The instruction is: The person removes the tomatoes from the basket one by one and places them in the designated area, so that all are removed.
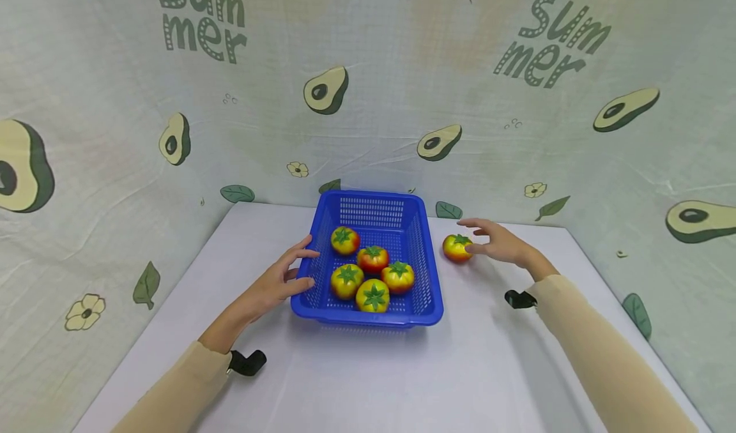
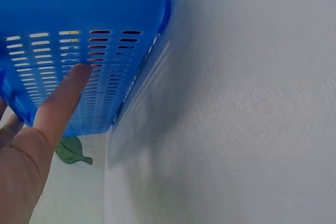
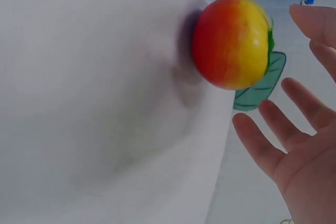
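A blue plastic basket (image 1: 368,322) with slotted walls stands on the table, holding several red-and-yellow tomatoes (image 1: 374,296) with green star-shaped tops. At its left side is my left hand (image 1: 283,278), fingers spread along the rim and wall. The left wrist view shows one extended finger (image 2: 58,106) against the slotted basket wall (image 2: 68,56). To the right of the basket, a single tomato (image 1: 457,248) sits on the table. My right hand (image 1: 499,244) is close beside it with fingers spread. In the right wrist view, a gap separates those fingers (image 3: 257,142) from the tomato (image 3: 231,43).
The white table (image 1: 368,382) runs back to a hanging cloth (image 1: 379,101) printed with avocados, leaves and lettering. This cloth also encloses the left and right sides. A black wrist device is on each sleeve, such as the left one (image 1: 248,363).
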{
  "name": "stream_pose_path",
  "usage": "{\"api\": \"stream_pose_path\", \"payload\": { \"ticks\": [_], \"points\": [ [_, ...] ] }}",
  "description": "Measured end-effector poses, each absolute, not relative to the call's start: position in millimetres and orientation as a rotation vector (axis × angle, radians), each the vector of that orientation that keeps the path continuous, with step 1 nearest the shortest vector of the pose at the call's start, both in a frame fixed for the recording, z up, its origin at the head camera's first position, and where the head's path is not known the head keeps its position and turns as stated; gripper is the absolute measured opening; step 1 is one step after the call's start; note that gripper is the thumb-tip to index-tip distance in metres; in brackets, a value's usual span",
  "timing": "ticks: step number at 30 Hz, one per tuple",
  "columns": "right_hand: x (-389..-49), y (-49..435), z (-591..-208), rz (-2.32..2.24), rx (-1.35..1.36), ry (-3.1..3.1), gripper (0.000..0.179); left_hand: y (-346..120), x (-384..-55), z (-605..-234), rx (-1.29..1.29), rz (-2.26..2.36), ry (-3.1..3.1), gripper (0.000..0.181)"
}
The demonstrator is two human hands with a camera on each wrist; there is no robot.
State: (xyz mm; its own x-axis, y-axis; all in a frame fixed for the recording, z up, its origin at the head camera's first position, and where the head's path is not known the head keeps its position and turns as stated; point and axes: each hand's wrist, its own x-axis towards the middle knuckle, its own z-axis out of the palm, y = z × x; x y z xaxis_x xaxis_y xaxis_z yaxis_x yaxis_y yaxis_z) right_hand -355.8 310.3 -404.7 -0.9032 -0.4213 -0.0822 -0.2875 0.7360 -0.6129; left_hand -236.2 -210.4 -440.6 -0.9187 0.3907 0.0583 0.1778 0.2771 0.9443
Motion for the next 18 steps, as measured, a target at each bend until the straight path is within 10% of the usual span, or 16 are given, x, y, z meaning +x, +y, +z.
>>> {"api": "stream_pose_path", "payload": {
  "ticks": [18],
  "points": [
    [-348,264,-342,-0.908,-0.809,2.820,0.068,-213,-237,-441,0.546,1.684,2.378,0.056]
  ]
}}
